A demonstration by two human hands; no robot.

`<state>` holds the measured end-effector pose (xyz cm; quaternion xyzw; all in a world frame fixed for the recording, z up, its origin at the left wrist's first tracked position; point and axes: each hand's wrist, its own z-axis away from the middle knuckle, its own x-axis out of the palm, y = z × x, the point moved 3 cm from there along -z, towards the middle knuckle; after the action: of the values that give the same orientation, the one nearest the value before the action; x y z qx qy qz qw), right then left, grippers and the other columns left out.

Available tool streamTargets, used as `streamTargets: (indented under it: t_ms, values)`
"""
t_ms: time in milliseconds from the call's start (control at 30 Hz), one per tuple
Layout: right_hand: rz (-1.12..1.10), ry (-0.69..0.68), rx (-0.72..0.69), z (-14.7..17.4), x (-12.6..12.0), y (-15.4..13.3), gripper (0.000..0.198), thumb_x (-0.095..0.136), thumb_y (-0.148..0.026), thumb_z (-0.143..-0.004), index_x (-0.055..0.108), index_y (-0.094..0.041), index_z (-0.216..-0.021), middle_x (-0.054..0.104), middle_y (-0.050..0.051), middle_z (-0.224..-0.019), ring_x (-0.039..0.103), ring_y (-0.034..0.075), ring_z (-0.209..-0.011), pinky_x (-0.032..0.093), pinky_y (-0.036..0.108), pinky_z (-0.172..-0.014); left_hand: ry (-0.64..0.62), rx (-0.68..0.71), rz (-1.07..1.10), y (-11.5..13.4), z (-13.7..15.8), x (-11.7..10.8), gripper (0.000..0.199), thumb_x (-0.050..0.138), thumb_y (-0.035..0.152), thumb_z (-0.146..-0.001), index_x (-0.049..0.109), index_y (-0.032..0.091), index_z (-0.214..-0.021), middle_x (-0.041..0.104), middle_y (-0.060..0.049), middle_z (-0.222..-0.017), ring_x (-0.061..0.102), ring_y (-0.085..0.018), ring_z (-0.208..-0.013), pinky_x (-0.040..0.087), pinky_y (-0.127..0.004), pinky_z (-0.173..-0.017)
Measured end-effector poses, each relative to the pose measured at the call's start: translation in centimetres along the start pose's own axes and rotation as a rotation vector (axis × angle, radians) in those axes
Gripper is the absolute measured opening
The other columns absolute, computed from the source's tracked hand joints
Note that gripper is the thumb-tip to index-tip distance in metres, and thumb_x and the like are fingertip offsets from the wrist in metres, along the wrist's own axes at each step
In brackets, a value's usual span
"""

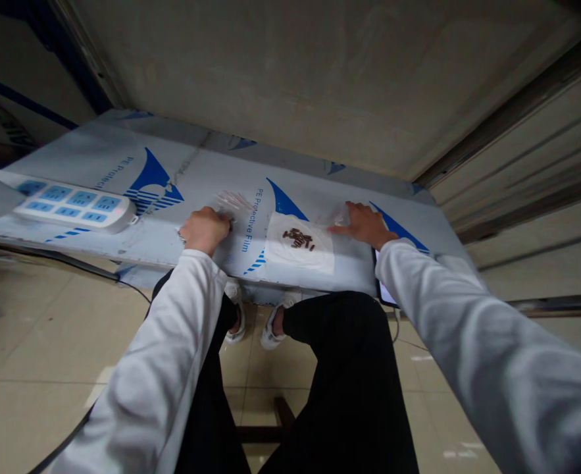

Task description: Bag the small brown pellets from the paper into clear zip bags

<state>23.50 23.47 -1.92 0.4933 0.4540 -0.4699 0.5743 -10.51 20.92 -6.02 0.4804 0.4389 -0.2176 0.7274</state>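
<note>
My left hand (205, 230) rests on the film-covered table with its fingers curled closed. What they hold, if anything, is hidden. Just beyond its fingertips lies a bunch of thin, clear strips or tubes (235, 200), too blurred to name. Between my hands, a white square sheet (322, 262) carries a small heap of short dark brown pieces (299, 237). My right hand (364, 225) is at the sheet's right side, fingers apart and reaching over the table. Next to its fingertips is a small clear, shiny thing (338, 217), its kind not readable.
A white power strip (112, 220) with blue socket faces lies at the table's left. Partly under my right forearm is a phone or tablet (386, 295) at the front edge. A wall stands behind the table (196, 158), and metal rails (531, 210) run along the right.
</note>
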Motion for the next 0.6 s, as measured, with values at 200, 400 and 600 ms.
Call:
streamTargets:
  t_ms: [200, 400, 600]
  values:
    - [-0.322, 0.403, 0.010, 2.1, 0.0, -2.1, 0.072, 0.056, -0.058, -0.078, 0.043, -0.013, -0.133, 0.045, 0.023, -0.136, 0.039, 0.038, -0.126, 0.031, 0.055, -0.099, 0.022, -0.069, -0.099, 0.1, 1.1, -1.4, 0.047, 0.060, 0.044, -0.072, 0.059, 0.013, -0.108, 0.063, -0.028, -0.111, 0.059, -0.043, -0.106, 0.045, -0.055, -0.083]
    - [-0.929, 0.657, -0.043, 6.5, -1.6, -7.9, 0.026, 0.051, -0.034, -0.087, 0.066, -0.020, -0.102, 0.067, 0.010, -0.105, 0.061, 0.023, -0.097, 0.048, 0.039, -0.086, 0.377, 0.271, 0.079, 0.3, 5.6, -5.4, 0.022, 0.041, 0.031, -0.088, 0.056, 0.017, -0.092, 0.066, -0.012, -0.084, 0.063, -0.027, -0.084, 0.045, -0.042, -0.078]
    - [-1.567, 0.414, -0.159, 9.1, -2.0, -14.1, 0.026, 0.059, -0.042, -0.084, 0.071, -0.023, -0.096, 0.072, 0.004, -0.096, 0.066, 0.016, -0.083, 0.055, 0.029, -0.070, 0.069, 0.717, 0.702, 3.1, 10.3, -3.0, 0.018, 0.050, 0.035, -0.089, 0.053, 0.019, -0.081, 0.057, 0.001, -0.070, 0.055, -0.012, -0.065, 0.044, -0.024, -0.066]
